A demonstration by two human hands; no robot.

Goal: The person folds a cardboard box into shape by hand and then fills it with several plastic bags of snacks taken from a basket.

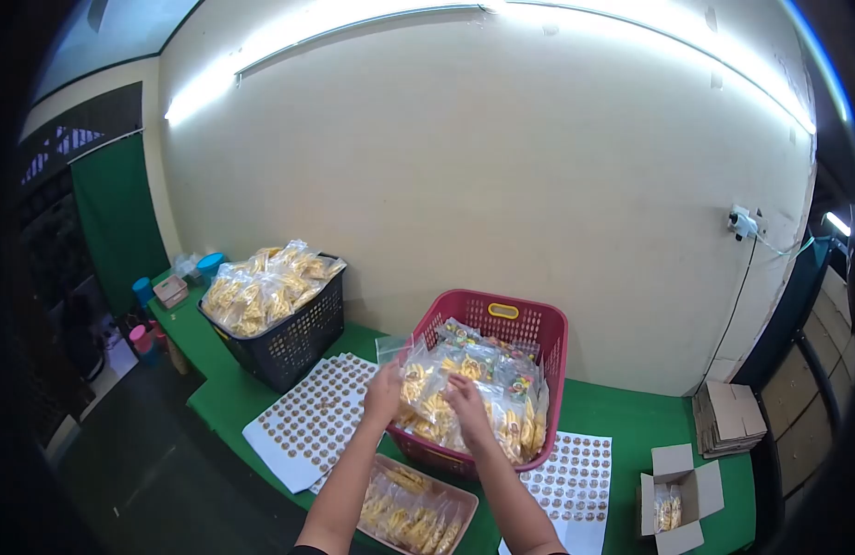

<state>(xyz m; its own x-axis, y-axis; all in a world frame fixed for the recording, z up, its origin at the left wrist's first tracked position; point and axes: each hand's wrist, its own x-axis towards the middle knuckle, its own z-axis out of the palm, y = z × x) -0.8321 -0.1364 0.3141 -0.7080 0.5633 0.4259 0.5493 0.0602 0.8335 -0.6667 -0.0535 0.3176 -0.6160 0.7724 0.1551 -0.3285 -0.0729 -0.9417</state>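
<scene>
My left hand [383, 393] is closed on the left edge of a clear plastic bag of yellow snack sticks [415, 381], lifted at the left side of a dark red basket [559, 370]. My right hand [466, 407] is over the basket, its fingers curled at the right side of the same bag; its fingertips are partly hidden. Beneath both hands, the basket holds many more snack bags [515, 421], some with colourful printing. Below my forearms, a pale pink tray [469, 504] holds several filled bags lying in a row.
A dark basket [289, 342] heaped with filled bags stands at left on the green table [599, 402]. Sheets of round stickers [321, 407] lie left, more sticker sheets [576, 481] right. An open carton [700, 499] with bags and flattened cartons [728, 416] are at far right.
</scene>
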